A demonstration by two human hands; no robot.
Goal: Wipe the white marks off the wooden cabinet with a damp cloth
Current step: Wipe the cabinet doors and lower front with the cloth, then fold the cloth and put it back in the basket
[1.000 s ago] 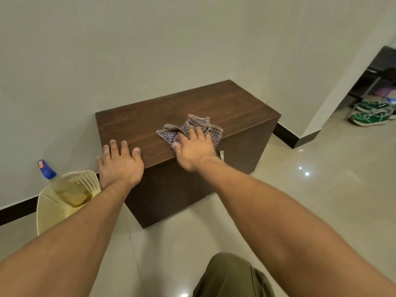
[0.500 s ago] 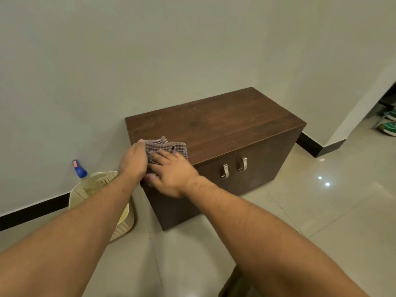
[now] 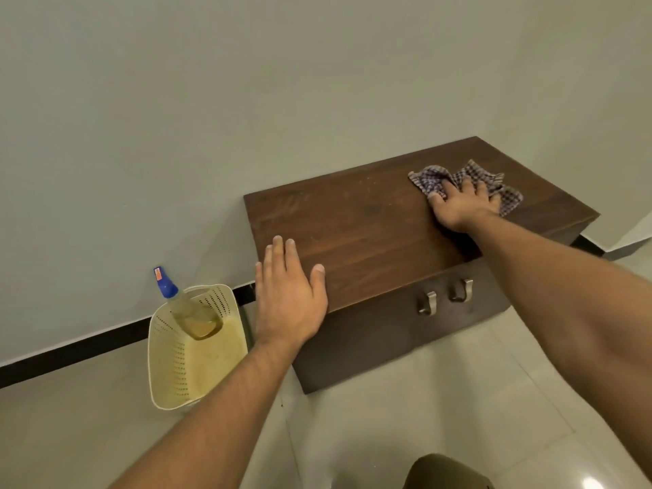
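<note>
**Wiping the cabinet top.** The wooden cabinet (image 3: 370,238) stood against the wall in the right half of the frame; the checked cloth (image 3: 431,178) lay bunched on its top at the upper right, near the back edge. The right hand (image 3: 464,208) pressed down on the cloth, its fingers (image 3: 468,187) splayed wide and flat over it rather than curled round it; the left hand (image 3: 287,298) rested palm down on the near left corner of the top, fingers straight, holding nothing. Faint pale marks (image 3: 294,202) showed on the wood toward the upper left of the top, well apart from the cloth; that part looked not yet wiped.

Risks, as judged: the bunched cloth could slip from under the flat hand and slide off the right end, since nothing gripped it; strokes kept to the right would leave the left marks; the bracing hand covered its own corner, so that patch could be missed.

Surroundings: a cream perforated basket (image 3: 165,361) on the floor just beside the cabinet's left end; a spray bottle (image 3: 190,312) with a blue nozzle leaning in it; two metal handles (image 3: 427,303) on the front; only the left hand stood in the way of a sweep to the near left corner.
</note>
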